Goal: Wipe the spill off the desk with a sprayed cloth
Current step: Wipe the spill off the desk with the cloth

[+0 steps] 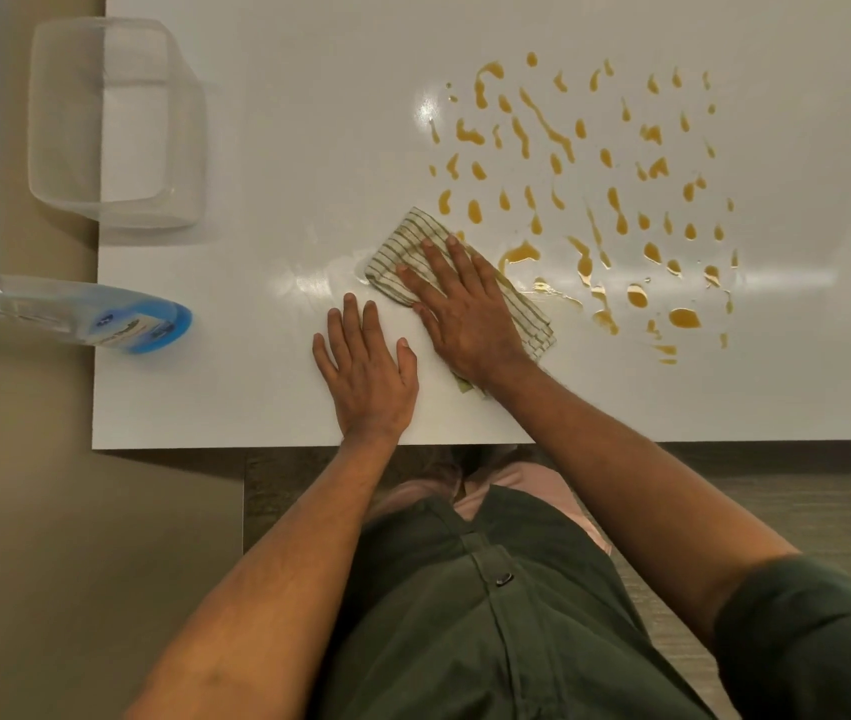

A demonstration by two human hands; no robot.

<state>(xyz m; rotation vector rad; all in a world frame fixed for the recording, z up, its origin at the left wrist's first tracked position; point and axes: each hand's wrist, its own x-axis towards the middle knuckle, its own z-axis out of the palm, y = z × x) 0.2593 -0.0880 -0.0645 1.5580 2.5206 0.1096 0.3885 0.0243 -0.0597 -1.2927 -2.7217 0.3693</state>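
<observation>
A folded striped cloth (407,241) lies on the white desk (267,148), at the lower left edge of an orange spill (594,200) made of several drops and streaks. My right hand (459,314) presses flat on the cloth with its fingers spread, covering most of it. My left hand (366,366) rests flat on the bare desk just left of the cloth, holding nothing. A wet sheen shows on the desk left of the cloth.
A spray bottle (90,314) with blue liquid stands at the desk's left edge. A clear plastic container (116,127) sits at the back left. The desk's front edge (205,444) runs just below my left wrist.
</observation>
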